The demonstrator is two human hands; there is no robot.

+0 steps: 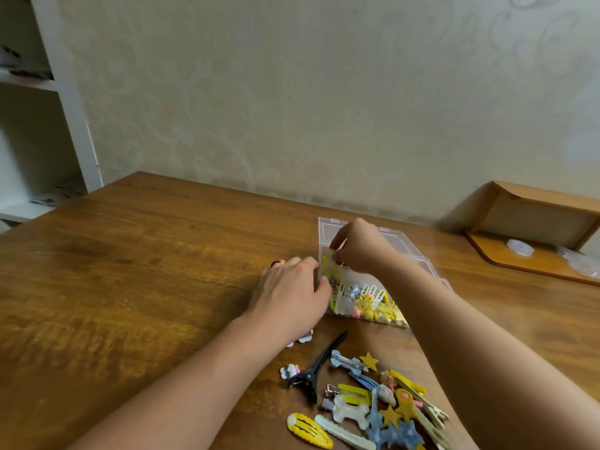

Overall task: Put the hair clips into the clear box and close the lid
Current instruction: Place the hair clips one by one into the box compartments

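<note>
Hair clips (373, 404), a colourful loose pile, lie at lower centre-right on the brown wooden table (146, 254), below the clear plastic box (367, 306). Left hand (292, 293) steadies the box's left wall; right hand (357, 248), nearer the opening, pinches a pale yellow clip (332, 259) over it.

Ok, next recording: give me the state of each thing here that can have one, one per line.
clear box: open, partly filled with clips
lid: swung back, not closed
right hand: pinching a pale clip over the box
left hand: steadying the box's left side
black clip: lying shut on the table
loose clips: still outside the box
</note>
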